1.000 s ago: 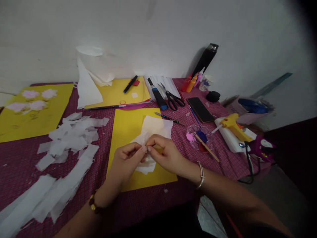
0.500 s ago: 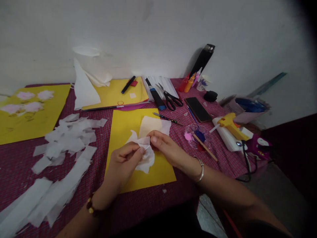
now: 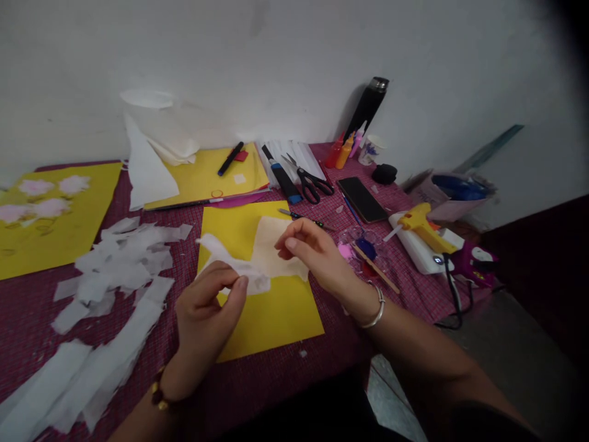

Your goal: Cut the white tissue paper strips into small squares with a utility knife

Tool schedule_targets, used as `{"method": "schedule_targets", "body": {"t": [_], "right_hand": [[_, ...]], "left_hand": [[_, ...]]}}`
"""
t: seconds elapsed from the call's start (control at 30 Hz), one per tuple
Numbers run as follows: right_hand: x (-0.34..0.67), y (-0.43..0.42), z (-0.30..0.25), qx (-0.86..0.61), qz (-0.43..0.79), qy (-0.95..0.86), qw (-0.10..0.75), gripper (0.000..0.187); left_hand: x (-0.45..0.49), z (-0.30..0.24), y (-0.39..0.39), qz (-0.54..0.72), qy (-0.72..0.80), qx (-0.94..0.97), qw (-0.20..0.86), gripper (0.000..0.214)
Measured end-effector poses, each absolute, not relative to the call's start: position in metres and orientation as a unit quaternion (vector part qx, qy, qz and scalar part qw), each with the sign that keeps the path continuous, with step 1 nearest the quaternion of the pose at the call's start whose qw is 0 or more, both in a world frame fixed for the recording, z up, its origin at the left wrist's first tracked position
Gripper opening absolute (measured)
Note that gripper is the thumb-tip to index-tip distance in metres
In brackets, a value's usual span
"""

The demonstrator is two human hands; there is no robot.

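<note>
My left hand (image 3: 207,307) is closed in a pinch on a crumpled strip of white tissue paper (image 3: 230,264), which trails up and to the left over a yellow sheet (image 3: 276,313). My right hand (image 3: 310,248) hovers a little to the right with fingers curled and thumb against them. It is above a cream tissue sheet (image 3: 271,242) lying on the yellow sheet. Whether anything sits in its fingers is hidden.
White tissue scraps (image 3: 124,258) lie at the left, beside a yellow sheet with pink flowers (image 3: 46,215). Further back are scissors (image 3: 308,181), a phone (image 3: 361,199), paint bottles (image 3: 343,153) and a black flask (image 3: 365,113). On the right are a paint palette (image 3: 363,245) and a yellow glue gun (image 3: 421,224).
The hands, pinched together on the tissue before, have drawn apart. The left has moved down and left with the white strip; the right has lifted up and to the right.
</note>
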State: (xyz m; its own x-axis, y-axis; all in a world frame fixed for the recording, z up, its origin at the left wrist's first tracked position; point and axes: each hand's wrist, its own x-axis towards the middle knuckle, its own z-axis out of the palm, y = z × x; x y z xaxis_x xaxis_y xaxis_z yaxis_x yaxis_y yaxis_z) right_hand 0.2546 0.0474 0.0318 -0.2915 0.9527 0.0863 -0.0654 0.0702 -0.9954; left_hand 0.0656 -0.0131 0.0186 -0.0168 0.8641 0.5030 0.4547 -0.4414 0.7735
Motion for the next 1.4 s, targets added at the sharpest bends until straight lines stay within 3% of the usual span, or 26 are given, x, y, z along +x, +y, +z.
{"method": "schedule_targets", "body": {"t": [0.13,0.23,0.47,0.6,0.73,0.87,1.2,1.33,1.4], "right_hand": [[0.251,0.043,0.027,-0.353,0.615,-0.609,0.354,0.036],[0.25,0.042,0.02,-0.374,0.579,-0.654,0.312,0.032],[0.248,0.048,0.016,-0.362,0.657,-0.569,0.336,0.034],[0.247,0.046,0.014,-0.386,0.611,-0.591,0.357,0.024],[0.248,0.038,0.02,-0.38,0.453,-0.707,0.389,0.009],[0.248,0.03,0.025,-0.31,0.357,-0.812,0.343,0.007],[0.251,0.053,0.008,-0.433,0.561,-0.559,0.43,0.017],[0.252,0.052,0.012,-0.408,0.539,-0.621,0.396,0.016],[0.251,0.047,0.016,-0.374,0.494,-0.692,0.37,0.027]], "left_hand": [[0.076,0.013,-0.01,0.475,0.476,0.707,0.222,0.014],[0.083,0.01,-0.011,0.459,0.476,0.718,0.215,0.014],[0.085,0.009,-0.014,0.444,0.513,0.7,0.222,0.013],[0.081,0.013,-0.017,0.459,0.478,0.725,0.188,0.008],[0.073,0.016,-0.016,0.446,0.466,0.684,0.339,0.023],[0.069,0.011,-0.01,0.422,0.495,0.612,0.45,0.04],[0.07,0.019,-0.012,0.42,0.569,0.582,0.402,0.034],[0.071,0.018,-0.012,0.401,0.577,0.602,0.379,0.034],[0.073,0.017,-0.011,0.386,0.557,0.639,0.364,0.032]]}}
